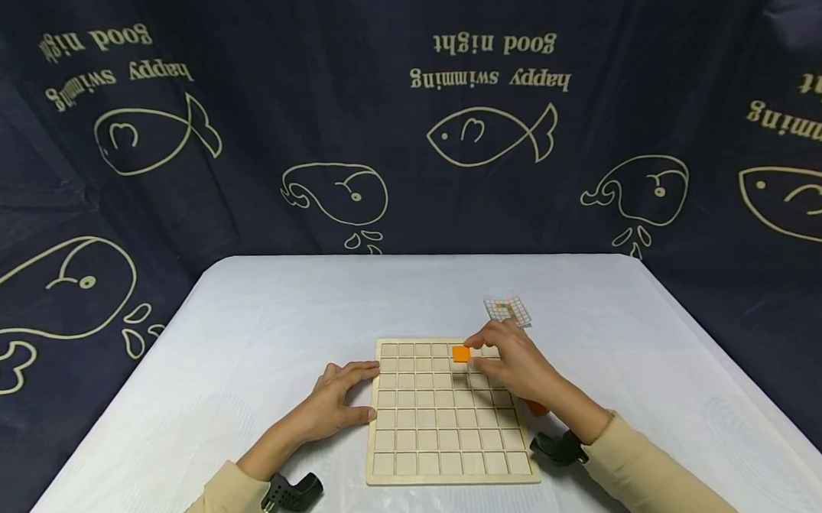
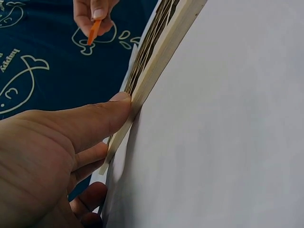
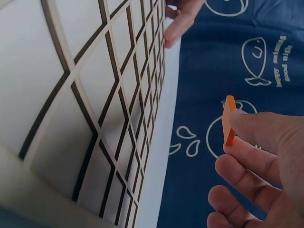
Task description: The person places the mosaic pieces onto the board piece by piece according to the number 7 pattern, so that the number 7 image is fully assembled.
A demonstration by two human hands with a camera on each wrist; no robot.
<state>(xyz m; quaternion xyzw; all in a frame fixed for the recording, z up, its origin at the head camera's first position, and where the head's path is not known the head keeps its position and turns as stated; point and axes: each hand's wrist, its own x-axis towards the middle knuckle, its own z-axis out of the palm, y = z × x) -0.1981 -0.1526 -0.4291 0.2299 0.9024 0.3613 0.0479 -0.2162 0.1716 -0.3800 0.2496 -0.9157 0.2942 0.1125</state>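
Observation:
A pale wooden board (image 1: 427,442) with a grid of raised ribs forming square cells lies on the table. My left hand (image 1: 331,401) rests against its left edge, the extended fingers and the thumb (image 2: 102,116) touching the rim at separate spots. Above the far right part of the grid, my right hand (image 1: 519,359) pinches a thin orange square tile (image 1: 461,354) between thumb and fingers. In the right wrist view the tile (image 3: 229,121) is held edge-on, apart from the board, its other fingers loosely curled. The tile casts a shadow on the cells below.
Beyond the board lies a small card (image 1: 508,310) printed with a coloured grid, partly behind the right hand. An orange-red piece (image 1: 536,408) shows beside the board's right edge, mostly hidden by the right forearm. A white cloth covers the table (image 1: 303,307); a dark printed curtain (image 1: 349,98) hangs behind.

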